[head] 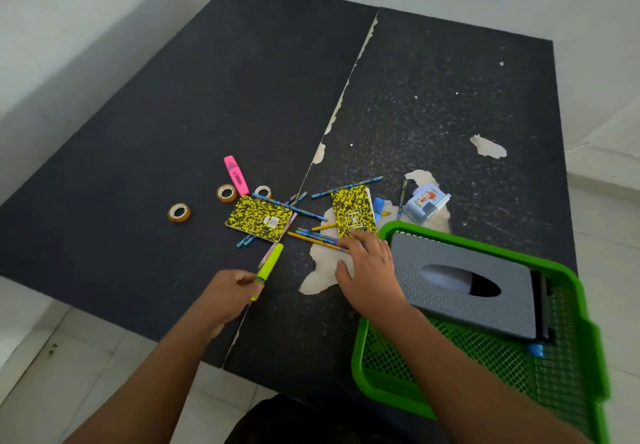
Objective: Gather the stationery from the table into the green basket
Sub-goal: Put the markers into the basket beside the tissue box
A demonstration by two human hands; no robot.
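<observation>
My left hand [230,293] grips a yellow-green highlighter [269,263] near the table's front edge. My right hand [370,270] lies flat with straight fingers, its fingertips on the near end of a yellow-and-black notebook [353,213] and the pencils beside it. A second yellow-and-black notebook [258,218] lies to the left over several blue and yellow pencils [304,236]. A pink highlighter [236,175] and three tape rolls [179,212] sit further left. The green basket [575,336] stands at the front right, holding a grey box [464,291].
A small blue-and-white sharpener-like item [427,203] rests just beyond the basket's far rim. The black table [207,97] has a seam down its middle and peeled pale patches [488,146]. White tiled floor surrounds the table.
</observation>
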